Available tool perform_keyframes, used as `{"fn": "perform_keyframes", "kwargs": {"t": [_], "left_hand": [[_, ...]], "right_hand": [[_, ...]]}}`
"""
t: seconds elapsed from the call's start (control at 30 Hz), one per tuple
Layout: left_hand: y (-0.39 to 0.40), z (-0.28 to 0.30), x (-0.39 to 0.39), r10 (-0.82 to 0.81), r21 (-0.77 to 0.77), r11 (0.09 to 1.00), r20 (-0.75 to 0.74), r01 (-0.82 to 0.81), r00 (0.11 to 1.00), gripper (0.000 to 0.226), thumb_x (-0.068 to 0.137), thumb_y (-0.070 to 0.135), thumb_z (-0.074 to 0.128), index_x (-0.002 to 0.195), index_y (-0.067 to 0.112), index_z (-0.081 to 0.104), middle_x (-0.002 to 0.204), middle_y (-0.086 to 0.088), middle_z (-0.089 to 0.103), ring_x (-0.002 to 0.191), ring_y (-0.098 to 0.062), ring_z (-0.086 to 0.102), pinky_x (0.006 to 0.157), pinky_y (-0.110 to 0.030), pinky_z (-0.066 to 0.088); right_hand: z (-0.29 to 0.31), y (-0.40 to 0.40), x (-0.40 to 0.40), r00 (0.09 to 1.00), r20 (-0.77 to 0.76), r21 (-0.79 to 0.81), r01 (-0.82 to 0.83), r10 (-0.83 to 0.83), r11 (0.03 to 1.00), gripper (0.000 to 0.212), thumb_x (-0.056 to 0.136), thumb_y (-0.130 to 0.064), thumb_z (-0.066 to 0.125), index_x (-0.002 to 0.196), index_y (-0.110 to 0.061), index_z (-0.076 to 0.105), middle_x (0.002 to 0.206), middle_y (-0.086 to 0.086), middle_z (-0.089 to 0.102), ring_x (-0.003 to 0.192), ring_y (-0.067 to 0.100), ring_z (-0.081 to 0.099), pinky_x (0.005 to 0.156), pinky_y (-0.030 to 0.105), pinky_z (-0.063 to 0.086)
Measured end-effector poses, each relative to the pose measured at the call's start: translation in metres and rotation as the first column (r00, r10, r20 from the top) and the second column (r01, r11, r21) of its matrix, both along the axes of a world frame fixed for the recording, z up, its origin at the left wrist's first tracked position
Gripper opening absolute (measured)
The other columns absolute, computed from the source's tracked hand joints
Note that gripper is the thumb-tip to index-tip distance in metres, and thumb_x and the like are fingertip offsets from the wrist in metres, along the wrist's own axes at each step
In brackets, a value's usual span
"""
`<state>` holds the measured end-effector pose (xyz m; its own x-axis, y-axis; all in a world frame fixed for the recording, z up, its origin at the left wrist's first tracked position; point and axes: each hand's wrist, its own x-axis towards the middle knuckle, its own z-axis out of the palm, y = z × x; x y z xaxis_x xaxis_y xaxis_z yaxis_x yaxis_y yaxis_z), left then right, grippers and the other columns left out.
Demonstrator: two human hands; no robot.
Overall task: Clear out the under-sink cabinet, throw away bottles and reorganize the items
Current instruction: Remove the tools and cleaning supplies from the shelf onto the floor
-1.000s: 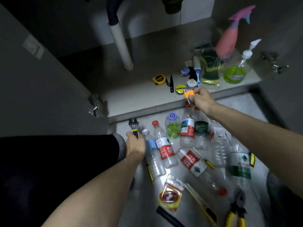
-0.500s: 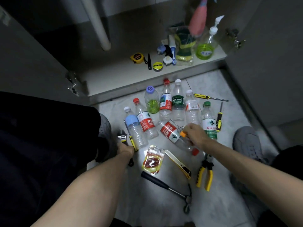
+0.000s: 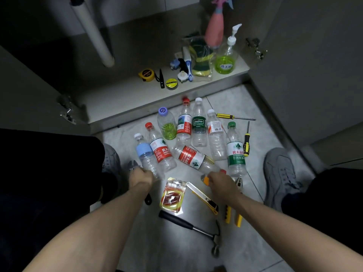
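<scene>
Since half a second ago, both hands have come nearer to me and lower on the tiled floor point(image 3: 253, 107). My right hand point(image 3: 221, 182), which was over the lying bottle, is now below its red cap, and my left hand point(image 3: 140, 176) has moved only a little.

My left hand is closed around the wrench point(image 3: 132, 166); its metal head shows at the left of my knuckles, and a dark end comes out below the wrist. My right hand is closed on a small orange thing point(image 3: 206, 181); I think it is a tool handle, but the view is blurred there and I cannot tell more.

The empty bottles point(image 3: 199, 126) are on the floor in front of the open cabinet, most of them standing in a loose row, and one with a red label point(image 3: 191, 157) lies on its side just above my right hand. Inside the cabinet, on its shelf point(image 3: 121, 95), stay the tape measure point(image 3: 146, 75), the roll of tape point(image 3: 171, 83), the green soap bottle point(image 3: 225, 59) and the pink sprayer point(image 3: 215, 31). Near my hands lie the utility knife point(image 3: 202, 197), the hammer point(image 3: 188, 227) and the pliers point(image 3: 233, 213).
</scene>
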<state>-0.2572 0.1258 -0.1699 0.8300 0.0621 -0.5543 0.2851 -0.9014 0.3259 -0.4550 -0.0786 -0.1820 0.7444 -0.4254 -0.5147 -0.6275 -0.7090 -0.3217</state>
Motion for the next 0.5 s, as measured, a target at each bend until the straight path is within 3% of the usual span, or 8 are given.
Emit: {"fn": "perform_keyframes", "kwargs": {"t": [0.1,0.23,0.43,0.5], "left_hand": [[-0.008,0.007,0.003,-0.014,0.008,1.000,0.059,0.014,0.998,0.036,0.091,0.026,0.050,0.116,0.005,0.064,0.120,-0.019,0.064,0.112,-0.037,0.062,0.092,-0.040,0.051],[-0.014,0.018,0.014,0.006,0.000,1.000,0.145,-0.006,0.989,0.035,0.095,0.032,0.048,0.115,0.006,0.061,0.119,-0.018,0.063,0.107,-0.038,0.062,0.089,-0.043,0.053],[-0.031,0.037,0.053,-0.045,-0.059,0.996,0.256,0.062,0.966,0.019,0.094,0.029,0.050,0.100,0.014,0.059,0.114,-0.017,0.066,0.104,-0.037,0.062,0.084,-0.037,0.048],[-0.043,0.047,0.077,-0.108,-0.052,0.990,0.295,0.129,0.949,0.021,0.095,0.030,0.049,0.100,0.014,0.061,0.113,-0.017,0.067,0.104,-0.037,0.062,0.082,-0.036,0.046]], "right_hand": [[0.007,-0.014,0.007,0.990,-0.072,-0.106,-0.129,0.122,0.986,0.018,0.092,-0.019,0.051,0.103,-0.016,0.064,0.103,0.009,0.068,0.098,0.032,0.066,0.071,0.034,0.048],[0.028,-0.047,0.027,0.964,-0.004,-0.152,-0.262,0.265,0.953,0.022,0.097,-0.025,0.044,0.090,-0.018,0.064,0.088,0.006,0.067,0.079,0.029,0.065,0.071,0.037,0.056],[0.079,-0.091,0.098,0.968,0.201,0.029,-0.157,0.148,0.987,0.021,0.098,-0.032,0.050,0.096,-0.027,0.070,0.093,-0.008,0.070,0.079,0.010,0.061,0.071,0.033,0.052],[0.107,-0.106,0.132,0.955,0.246,0.016,-0.178,0.169,0.984,0.020,0.098,-0.032,0.052,0.091,-0.025,0.069,0.085,-0.006,0.069,0.078,0.013,0.063,0.072,0.036,0.054]]}}
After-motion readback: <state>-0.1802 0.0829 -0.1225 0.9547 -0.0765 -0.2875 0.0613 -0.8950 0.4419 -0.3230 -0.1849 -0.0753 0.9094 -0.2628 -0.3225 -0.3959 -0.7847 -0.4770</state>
